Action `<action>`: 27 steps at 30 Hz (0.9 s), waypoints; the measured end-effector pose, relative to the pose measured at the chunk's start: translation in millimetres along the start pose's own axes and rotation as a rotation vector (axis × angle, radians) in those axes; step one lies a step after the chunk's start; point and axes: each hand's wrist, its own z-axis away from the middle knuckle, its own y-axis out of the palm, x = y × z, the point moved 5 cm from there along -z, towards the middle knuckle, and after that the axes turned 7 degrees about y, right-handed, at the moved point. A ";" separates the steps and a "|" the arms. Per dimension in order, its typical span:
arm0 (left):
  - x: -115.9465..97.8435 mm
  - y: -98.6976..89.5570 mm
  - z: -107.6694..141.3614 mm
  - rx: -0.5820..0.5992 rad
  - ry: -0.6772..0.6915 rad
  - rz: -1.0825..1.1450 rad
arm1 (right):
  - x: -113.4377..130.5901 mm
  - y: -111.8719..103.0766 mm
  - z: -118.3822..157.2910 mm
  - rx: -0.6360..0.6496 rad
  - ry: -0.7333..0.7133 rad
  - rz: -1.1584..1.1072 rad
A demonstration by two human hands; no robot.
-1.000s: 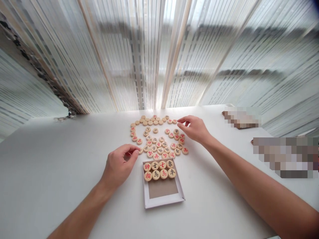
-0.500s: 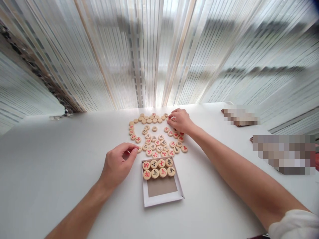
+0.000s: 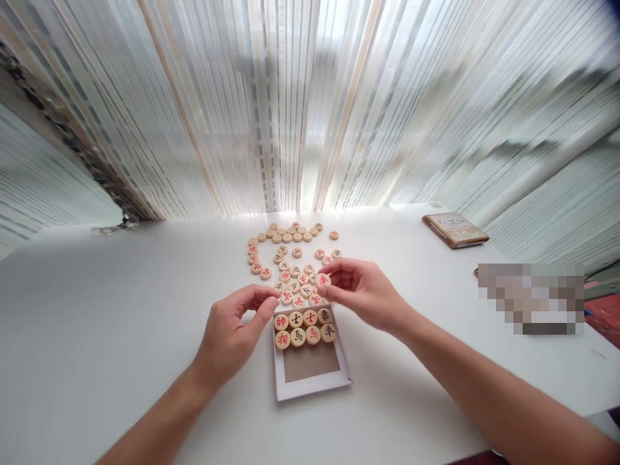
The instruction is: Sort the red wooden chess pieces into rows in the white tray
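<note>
My right hand [image 3: 361, 290] pinches a round wooden piece with a red character [image 3: 323, 280] above the loose pieces. My left hand [image 3: 242, 326] is curled beside the upper left corner of a shallow white box [image 3: 314, 388], thumb and fingertips close together; whatever lies between them is too small to make out. Two rows of round pieces fill the box's far part, such as a red-marked one [image 3: 282, 339] and a black-marked one [image 3: 328, 332]. The box's near part shows its bare brown bottom. Beyond it lie several loose pieces, marked red or black.
Plain-side-up pieces [image 3: 291, 236] form a cluster at the back of the white table [image 3: 145, 310]. A flat brown box [image 3: 455, 230] lies at the back right, with a blurred object nearer. Striped curtains hang behind the table.
My right hand has come back from the far right of the loose pieces toward the box, now with a red-marked piece in its fingers. My left hand has shifted slightly right.
</note>
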 end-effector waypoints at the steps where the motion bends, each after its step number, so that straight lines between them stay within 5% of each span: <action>1: -3.1 3.6 2.3 0.027 -0.010 0.065 | 2.0 10.3 11.0 0.055 0.031 -0.118; 6: -16.7 20.8 12.9 0.148 -0.052 0.274 | 11.0 38.5 40.3 0.110 0.014 -0.311; 15: -22.2 31.8 25.7 0.232 -0.130 0.340 | 10.7 40.9 55.7 0.083 -0.112 -0.307; 27: -38.2 31.0 28.3 0.209 0.052 0.242 | 23.7 38.5 66.9 0.043 -0.208 -0.242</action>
